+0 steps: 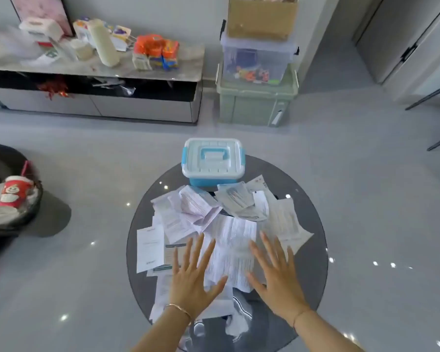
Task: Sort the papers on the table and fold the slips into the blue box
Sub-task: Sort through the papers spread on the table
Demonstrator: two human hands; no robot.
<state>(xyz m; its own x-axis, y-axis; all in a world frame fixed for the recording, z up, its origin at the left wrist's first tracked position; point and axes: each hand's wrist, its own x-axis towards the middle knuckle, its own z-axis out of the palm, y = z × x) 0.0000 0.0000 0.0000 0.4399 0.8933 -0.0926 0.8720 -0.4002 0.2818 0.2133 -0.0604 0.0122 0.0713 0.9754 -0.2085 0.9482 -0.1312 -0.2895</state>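
- The left grip, a bare hand, is wide open: fingers straight and fanned, palm down, holding nothing. It lies over the near part of the papers, at about 7 o'clock on the surface.
- The right grip is just as open, fingers spread and palm down, at about 5 o'clock. Its fingertips reach over the long printed sheet in the middle.
- Both are blurred, so I cannot tell whether they press on the sheets or float just above them.
- The papers lie in a loose overlapping heap from the centre outward, with a few slips towards 9 o'clock and some creased ones towards 2 o'clock.
- The blue box stands at 12 o'clock, straight ahead of both grips and beyond the heap, its white lid on and handle flat. The farthest sheets lie against its near side.
- A thin bracelet circles the left wrist.
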